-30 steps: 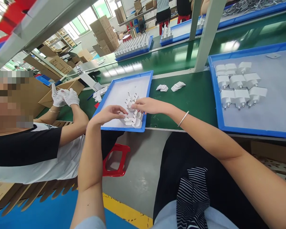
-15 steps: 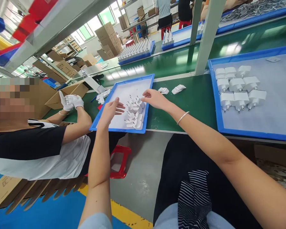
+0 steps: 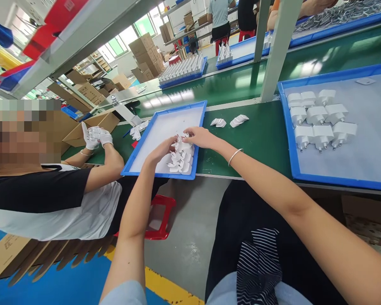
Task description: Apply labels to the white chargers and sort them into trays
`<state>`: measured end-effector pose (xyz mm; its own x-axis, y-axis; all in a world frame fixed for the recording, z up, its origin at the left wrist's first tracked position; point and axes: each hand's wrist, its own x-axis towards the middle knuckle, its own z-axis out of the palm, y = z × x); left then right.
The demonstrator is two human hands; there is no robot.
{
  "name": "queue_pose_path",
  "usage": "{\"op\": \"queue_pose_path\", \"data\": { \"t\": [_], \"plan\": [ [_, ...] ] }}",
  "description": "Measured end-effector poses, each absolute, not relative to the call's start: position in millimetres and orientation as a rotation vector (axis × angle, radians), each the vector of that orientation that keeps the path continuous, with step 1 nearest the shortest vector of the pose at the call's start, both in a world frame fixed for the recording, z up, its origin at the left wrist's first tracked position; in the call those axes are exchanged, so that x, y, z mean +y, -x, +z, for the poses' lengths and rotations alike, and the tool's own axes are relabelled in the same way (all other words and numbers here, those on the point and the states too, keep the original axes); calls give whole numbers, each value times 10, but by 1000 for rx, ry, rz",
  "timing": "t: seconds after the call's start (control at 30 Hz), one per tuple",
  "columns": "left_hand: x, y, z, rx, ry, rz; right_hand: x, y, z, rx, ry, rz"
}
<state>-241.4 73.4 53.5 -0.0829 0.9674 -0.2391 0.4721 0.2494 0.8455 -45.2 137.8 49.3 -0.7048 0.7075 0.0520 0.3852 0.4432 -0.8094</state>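
Note:
Several white plug adapters [image 3: 181,160] stand grouped at the right side of a blue-rimmed tray [image 3: 137,159]. My left hand [image 3: 162,150] reaches in over the tray, its fingertips at the left edge of the group's far end. From the right comes my right hand [image 3: 198,137], fingers curled at the same far adapters. Both hands touch or nearly touch them; the fingertips partly hide the contact, so a grip cannot be made out. Two fanned stacks of white flat pieces [image 3: 239,120] lie on the green table right of the tray.
A second blue tray [image 3: 292,152] at the right holds several white adapters [image 3: 322,134]. A grey post [image 3: 274,55] rises behind the table. At the left sits a person with white-gloved hands [image 3: 97,136], beside an open carton [image 3: 73,133].
My left hand has moved right and forward to the far adapters. My right hand has come slightly down and left onto the same spot. The view has shifted slightly.

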Motion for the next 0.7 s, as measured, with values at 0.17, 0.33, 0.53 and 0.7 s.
{"op": "queue_pose_path", "data": {
  "t": [0.17, 0.33, 0.53, 0.7],
  "plan": [
    [564, 2369, 529, 1713, -1303, 750, 1303, 316, 522, -2361, 807, 1248],
    [335, 2362, 583, 1800, -1253, 824, 1251, 215, 503, -2341, 713, 1410],
    [44, 2370, 534, 1832, -1165, 916, 1245, 186, 454, -2262, 665, 1566],
    [10, 2397, 513, 1814, -1115, 959, 1250, 174, 442, -2185, 649, 1664]
  ]
}}
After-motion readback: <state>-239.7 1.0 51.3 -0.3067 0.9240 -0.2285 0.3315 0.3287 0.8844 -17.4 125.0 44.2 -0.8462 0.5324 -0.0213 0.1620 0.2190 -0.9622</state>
